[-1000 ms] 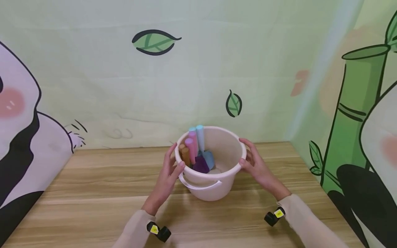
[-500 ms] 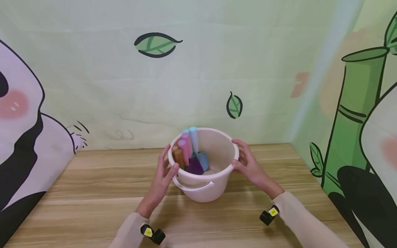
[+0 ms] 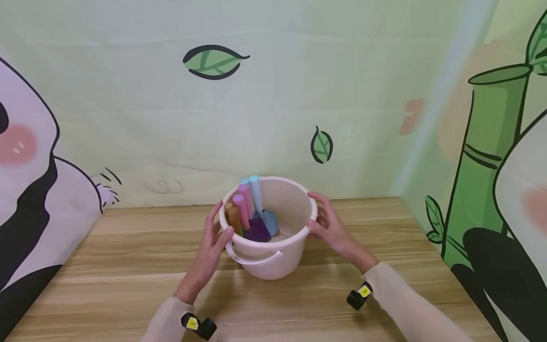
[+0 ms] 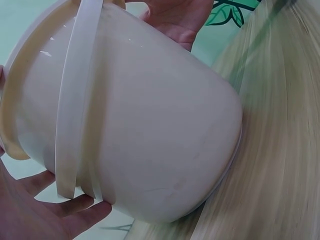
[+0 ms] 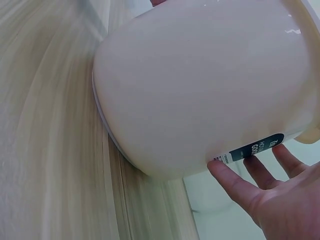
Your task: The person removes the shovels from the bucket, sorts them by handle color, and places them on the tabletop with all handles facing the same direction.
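Note:
A whitish plastic bucket (image 3: 269, 261) stands on the wooden tabletop, its handle (image 3: 258, 260) hanging down the front. My left hand (image 3: 207, 249) grips the left of the rim, thumb over the edge and fingers against the outer wall. On the opposite side my right hand (image 3: 335, 232) holds the rim in the same way; in the right wrist view its fingertips touch the wall by a dark label (image 5: 257, 146). Inside lean several tools with blue (image 3: 256, 194), pink (image 3: 241, 209) and brown (image 3: 234, 219) handles. A blue spade-like blade (image 3: 269, 222) and a dark purple one (image 3: 258, 230) show; lower parts are hidden.
Wooden tabletop (image 3: 128, 256) extends on both sides of the bucket. Behind it hangs a pale green cloth backdrop (image 3: 273, 95) printed with leaves, pandas and bamboo. Small black cameras (image 3: 359, 297) sit at both sleeve cuffs.
Both hands have moved the bucket to the left along the tabletop, with the tools inside. Their hold on the rim looks the same.

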The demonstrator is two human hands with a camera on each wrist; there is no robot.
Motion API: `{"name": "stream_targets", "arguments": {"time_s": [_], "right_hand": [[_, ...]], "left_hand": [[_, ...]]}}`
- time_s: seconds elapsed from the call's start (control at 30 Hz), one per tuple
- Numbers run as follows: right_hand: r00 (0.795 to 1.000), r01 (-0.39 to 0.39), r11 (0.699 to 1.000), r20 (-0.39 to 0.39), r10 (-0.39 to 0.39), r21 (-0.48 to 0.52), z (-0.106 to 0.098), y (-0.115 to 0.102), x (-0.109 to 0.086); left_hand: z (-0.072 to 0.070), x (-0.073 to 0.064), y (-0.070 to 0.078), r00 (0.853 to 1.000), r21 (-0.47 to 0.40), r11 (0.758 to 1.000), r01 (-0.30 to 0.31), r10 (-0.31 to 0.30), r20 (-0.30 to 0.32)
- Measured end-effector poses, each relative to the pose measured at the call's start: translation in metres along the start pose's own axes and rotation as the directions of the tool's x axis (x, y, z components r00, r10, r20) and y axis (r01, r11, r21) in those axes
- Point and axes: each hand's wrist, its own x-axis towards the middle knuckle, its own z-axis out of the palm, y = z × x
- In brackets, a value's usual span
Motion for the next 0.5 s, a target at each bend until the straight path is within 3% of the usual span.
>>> {"name": "stream_targets", "arguments": {"time_s": [0.5], "right_hand": [[1.0,-0.012,1.0,0.016,0.012,0.02,0.031,0.006,0.019]], "left_hand": [[-0.033,-0.011,-0.002,0.999,0.016,1.0,0.003,-0.003,-0.039]]}}
